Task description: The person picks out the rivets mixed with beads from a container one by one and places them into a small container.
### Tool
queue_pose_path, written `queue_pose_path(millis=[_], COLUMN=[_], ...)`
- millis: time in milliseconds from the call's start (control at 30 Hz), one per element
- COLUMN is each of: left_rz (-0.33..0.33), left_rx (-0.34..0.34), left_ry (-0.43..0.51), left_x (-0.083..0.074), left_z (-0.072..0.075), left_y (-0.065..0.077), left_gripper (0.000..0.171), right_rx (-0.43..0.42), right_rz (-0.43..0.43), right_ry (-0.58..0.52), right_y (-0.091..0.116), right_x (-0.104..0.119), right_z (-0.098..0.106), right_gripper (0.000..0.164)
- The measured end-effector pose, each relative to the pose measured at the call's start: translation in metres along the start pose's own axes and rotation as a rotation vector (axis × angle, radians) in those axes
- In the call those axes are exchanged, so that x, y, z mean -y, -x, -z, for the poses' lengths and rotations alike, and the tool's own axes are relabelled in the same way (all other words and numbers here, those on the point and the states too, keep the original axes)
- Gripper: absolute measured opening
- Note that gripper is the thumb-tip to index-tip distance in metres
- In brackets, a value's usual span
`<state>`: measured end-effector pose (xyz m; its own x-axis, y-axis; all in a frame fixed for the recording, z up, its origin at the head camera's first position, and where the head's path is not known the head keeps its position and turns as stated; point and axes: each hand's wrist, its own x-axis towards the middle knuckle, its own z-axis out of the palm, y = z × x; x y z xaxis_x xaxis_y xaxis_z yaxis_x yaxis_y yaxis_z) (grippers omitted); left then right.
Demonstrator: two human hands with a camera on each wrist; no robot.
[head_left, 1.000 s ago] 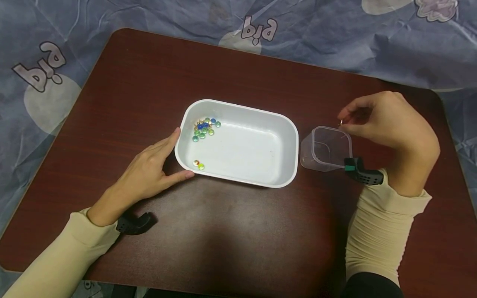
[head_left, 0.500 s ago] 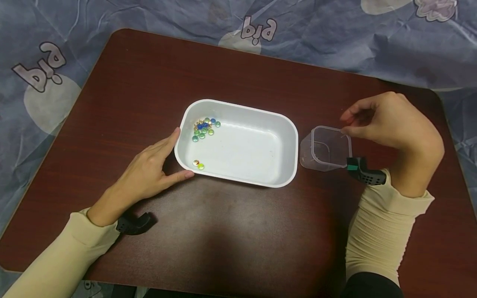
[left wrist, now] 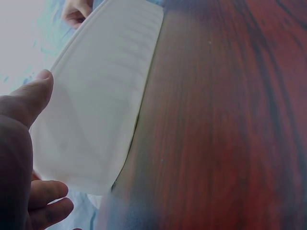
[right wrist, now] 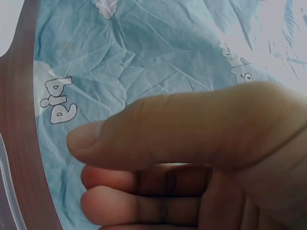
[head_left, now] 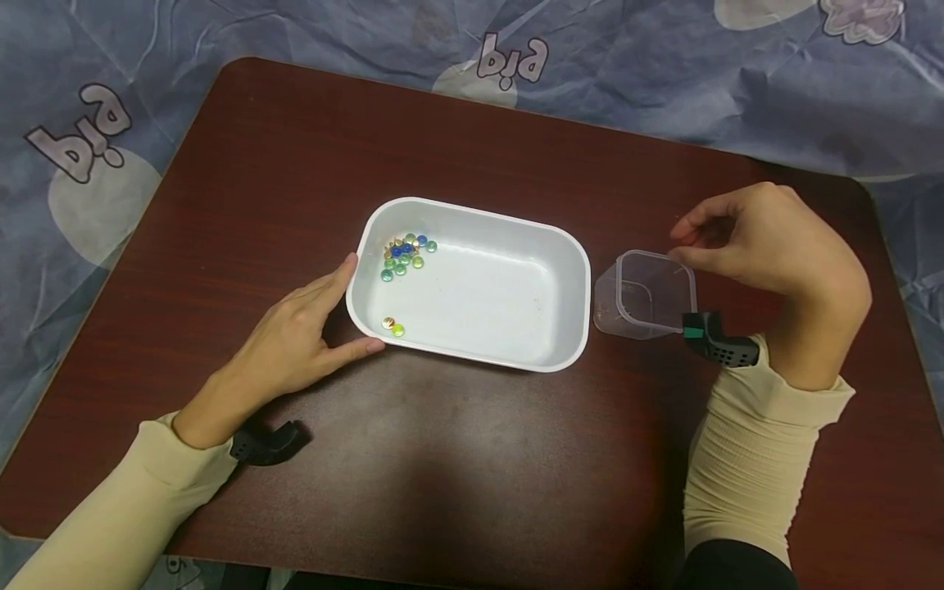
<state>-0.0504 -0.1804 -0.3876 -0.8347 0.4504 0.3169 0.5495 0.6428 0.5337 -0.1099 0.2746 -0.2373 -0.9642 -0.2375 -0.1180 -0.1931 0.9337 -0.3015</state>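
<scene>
A white plastic tray (head_left: pixel 472 206) sits mid-table with a cluster of several small coloured glass beads (head_left: pixel 406 250) in its far left corner and two more beads (head_left: pixel 393 326) near its front left corner. My left hand (head_left: pixel 324 319) lies flat on the table, thumb and forefinger touching the tray's left end; the left wrist view shows the thumb (left wrist: pixel 29 100) beside the tray (left wrist: pixel 105 96). A small clear plastic cup (head_left: pixel 649 295) stands right of the tray. My right hand (head_left: pixel 689 239) hovers over the cup's far rim, thumb and forefinger slightly apart, nothing visible between them.
The dark red-brown table (head_left: pixel 472 459) has rounded corners and lies on a blue printed cloth (head_left: pixel 664 65). Black wrist camera mounts (head_left: pixel 719 344) sit on both sleeves. The right wrist view shows only my thumb (right wrist: pixel 168 129), curled fingers and the cloth (right wrist: pixel 144 48).
One second ago my right thumb and forefinger pinched a small bead above the cup. The bead is gone from my fingertips now. The left hand and tray have not moved.
</scene>
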Motion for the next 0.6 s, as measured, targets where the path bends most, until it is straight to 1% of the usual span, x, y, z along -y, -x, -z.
queue_pose_path(millis=[200, 433, 600], left_rz=[-0.008, -0.009, -0.01], left_rx=[-0.004, -0.01, -0.011], left_ry=[0.003, 0.002, 0.001], left_x=[0.0, 0.0, 0.0], left_z=[0.0, -0.001, -0.001], left_y=[0.0, 0.0, 0.0], left_gripper=[0.099, 0.101, 0.101], right_rx=[-0.011, -0.029, -0.056], right_rz=[0.039, 0.062, 0.11], right_ry=[0.017, 0.024, 0.036], right_y=[-0.001, -0.004, -0.007], right_x=[0.002, 0.006, 0.011], right_z=[-0.001, -0.003, -0.004], right_gripper=[0.013, 0.013, 0.012])
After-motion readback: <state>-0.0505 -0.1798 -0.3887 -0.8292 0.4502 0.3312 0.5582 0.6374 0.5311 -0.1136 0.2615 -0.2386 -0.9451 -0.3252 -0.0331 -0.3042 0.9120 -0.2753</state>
